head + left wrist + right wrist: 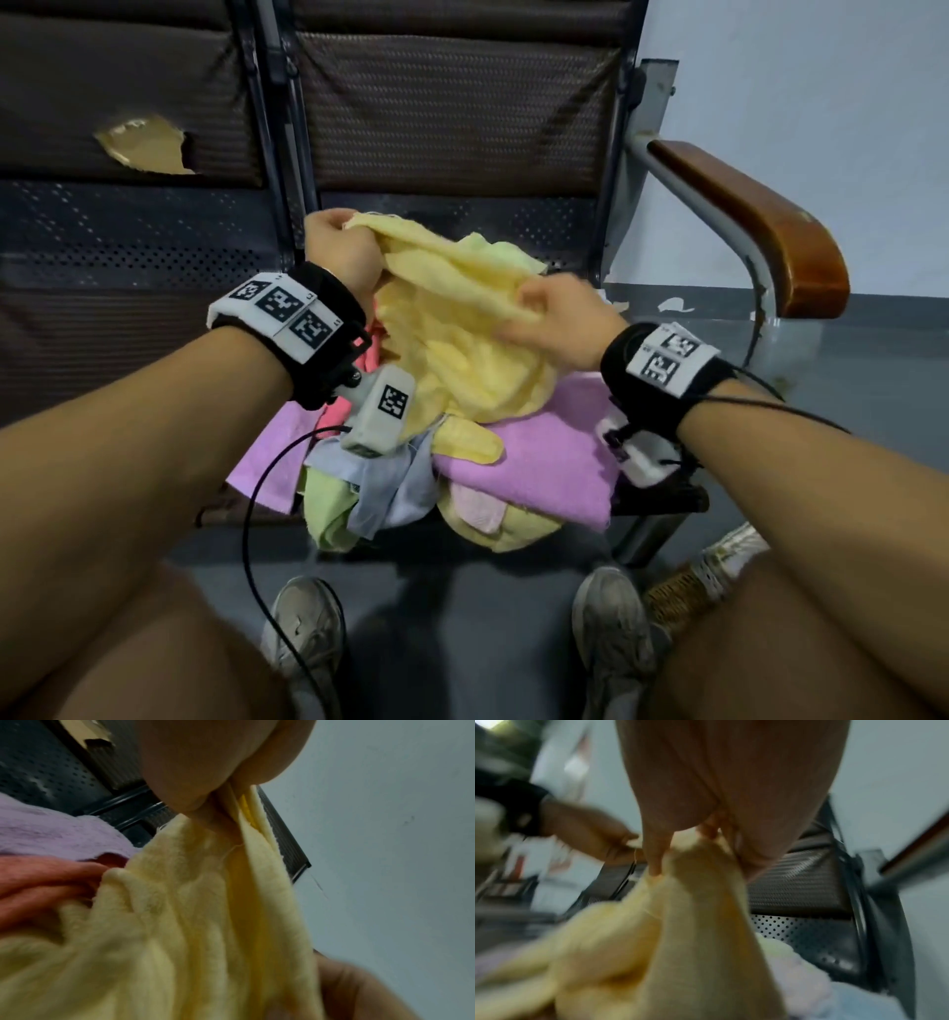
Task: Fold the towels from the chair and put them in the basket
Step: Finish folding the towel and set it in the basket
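1. Where the bench seat carries the heap, the purple towel (267,452) lies at the left side, partly under the other cloths, with a pink-red towel (328,416) just beside it.
2. The left hand (339,252) is raised above the heap near the seat back; its fingers are curled round a top corner of the yellow towel (462,334), a firm pinch confirmed in the left wrist view (192,770).
3. The yellow towel hangs from that corner and drapes down onto the pile of towels (411,488), which rests on the chair (452,113) seat.
4. At the front of the pile lie a light green towel (328,514), a pale blue towel (380,488) and a folded purple towel (544,462).
5. The right hand (560,318) grips the same yellow towel along its upper edge, fingers closed on the cloth; the right wrist view is blurred but shows cloth gathered between the fingertips (654,866).
6. A wooden armrest (760,226) stands at the right end of the chair.
7. Two grey shoes (611,632) rest on the floor below.
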